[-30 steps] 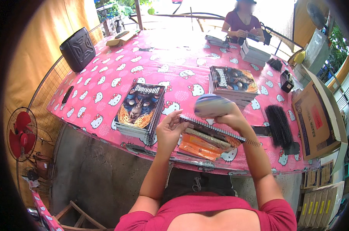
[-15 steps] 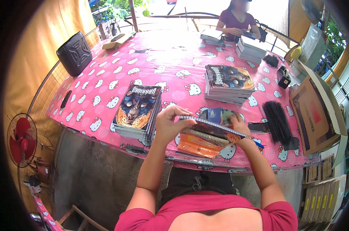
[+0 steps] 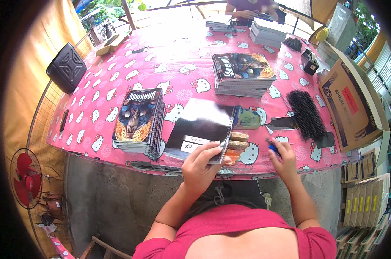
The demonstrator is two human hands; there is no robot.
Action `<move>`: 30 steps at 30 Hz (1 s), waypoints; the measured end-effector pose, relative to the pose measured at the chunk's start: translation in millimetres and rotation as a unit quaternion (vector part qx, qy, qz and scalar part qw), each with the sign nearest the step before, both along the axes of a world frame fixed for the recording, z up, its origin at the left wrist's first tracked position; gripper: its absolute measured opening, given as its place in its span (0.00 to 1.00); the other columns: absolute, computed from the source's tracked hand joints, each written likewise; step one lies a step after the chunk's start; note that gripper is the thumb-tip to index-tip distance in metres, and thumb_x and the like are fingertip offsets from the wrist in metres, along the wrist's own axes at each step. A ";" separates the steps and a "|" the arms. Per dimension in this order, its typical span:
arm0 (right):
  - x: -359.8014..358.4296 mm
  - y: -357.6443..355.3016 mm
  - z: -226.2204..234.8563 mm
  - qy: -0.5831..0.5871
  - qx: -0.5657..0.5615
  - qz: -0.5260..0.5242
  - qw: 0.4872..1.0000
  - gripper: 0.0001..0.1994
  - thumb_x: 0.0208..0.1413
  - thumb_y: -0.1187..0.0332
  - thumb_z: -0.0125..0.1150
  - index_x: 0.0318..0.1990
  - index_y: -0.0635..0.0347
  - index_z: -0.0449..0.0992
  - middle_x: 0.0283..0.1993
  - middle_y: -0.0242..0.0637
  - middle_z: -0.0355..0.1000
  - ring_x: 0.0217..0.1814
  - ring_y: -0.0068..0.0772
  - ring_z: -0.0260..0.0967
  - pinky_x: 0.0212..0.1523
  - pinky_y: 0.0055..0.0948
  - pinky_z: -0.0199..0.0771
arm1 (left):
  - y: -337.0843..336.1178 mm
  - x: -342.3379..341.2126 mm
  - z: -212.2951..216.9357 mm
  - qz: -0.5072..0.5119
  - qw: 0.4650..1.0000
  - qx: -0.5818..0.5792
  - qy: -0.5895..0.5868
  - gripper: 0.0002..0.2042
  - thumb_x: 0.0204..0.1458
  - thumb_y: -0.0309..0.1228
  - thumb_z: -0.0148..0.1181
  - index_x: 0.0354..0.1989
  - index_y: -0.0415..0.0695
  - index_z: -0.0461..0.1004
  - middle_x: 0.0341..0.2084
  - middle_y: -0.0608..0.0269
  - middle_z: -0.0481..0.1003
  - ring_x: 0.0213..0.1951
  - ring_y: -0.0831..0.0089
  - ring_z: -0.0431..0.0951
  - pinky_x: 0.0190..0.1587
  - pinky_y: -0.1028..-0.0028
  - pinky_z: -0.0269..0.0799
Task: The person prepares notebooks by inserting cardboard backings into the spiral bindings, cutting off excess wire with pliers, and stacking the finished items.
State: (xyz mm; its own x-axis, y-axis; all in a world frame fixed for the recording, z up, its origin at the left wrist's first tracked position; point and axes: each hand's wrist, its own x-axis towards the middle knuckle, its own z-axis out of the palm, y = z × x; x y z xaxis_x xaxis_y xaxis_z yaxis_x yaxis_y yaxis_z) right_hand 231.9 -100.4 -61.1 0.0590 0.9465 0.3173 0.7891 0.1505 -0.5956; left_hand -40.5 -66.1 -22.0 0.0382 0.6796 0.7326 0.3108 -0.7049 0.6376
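Observation:
A spiral notebook [image 3: 199,125] lies with a plain black cover up and a small white label near its lower edge. My left hand [image 3: 202,166] grips its coil-bound right edge near the front corner, thumb at the coil. To its right, my right hand [image 3: 285,160] is closed around a small blue-handled tool [image 3: 273,148] with a short dark tip; its exact kind is unclear. Partly under the notebook are an orange plastic-wrapped bundle [image 3: 233,156] with tan pieces on top and a green and blue flat item [image 3: 249,117].
Illustrated notebooks stand in a left stack [image 3: 139,116] and a far stack [image 3: 243,69]. Black spiral coils [image 3: 306,114] lie right, beside a cardboard box [image 3: 353,101] and a tape dispenser [image 3: 309,61]. A black case [image 3: 67,68] stands far left. Another person [image 3: 247,11] handles stacks opposite.
The notebook, held up on edge between both hands before, now lies flat to the left, black cover up. My right hand has let go of it and holds the blue-handled tool. The view has shifted.

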 end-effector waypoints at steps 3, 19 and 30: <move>-48.3 -14.5 45.4 0.063 0.017 0.140 0.988 0.20 0.48 0.67 0.68 0.49 0.63 0.73 0.45 0.48 0.71 0.46 0.43 0.72 0.44 0.35 0.73 | 4.5 -3.7 -11.9 -0.016 0.999 0.032 -0.004 0.12 0.38 0.18 0.71 0.33 0.38 0.77 0.32 0.53 0.79 0.34 0.66 0.80 0.35 0.72 0.75; -85.5 -3.2 40.5 0.521 -0.271 0.176 0.790 0.16 0.57 0.64 0.60 0.47 0.67 0.72 0.42 0.43 0.74 0.37 0.34 0.75 0.39 0.28 0.75 | 21.9 -13.4 6.5 0.064 0.990 0.116 0.037 0.13 0.40 0.19 0.70 0.26 0.41 0.67 0.32 0.51 0.79 0.35 0.64 0.80 0.38 0.70 0.75; 28.3 39.9 -34.2 -0.102 0.036 -0.004 0.994 0.20 0.44 0.63 0.68 0.43 0.65 0.74 0.45 0.48 0.71 0.47 0.49 0.69 0.49 0.39 0.67 | 110.1 -223.9 -43.5 0.382 0.859 -0.113 -0.322 0.16 0.51 0.32 0.66 0.26 0.43 0.62 0.21 0.65 0.70 0.20 0.83 0.69 0.12 0.82 0.64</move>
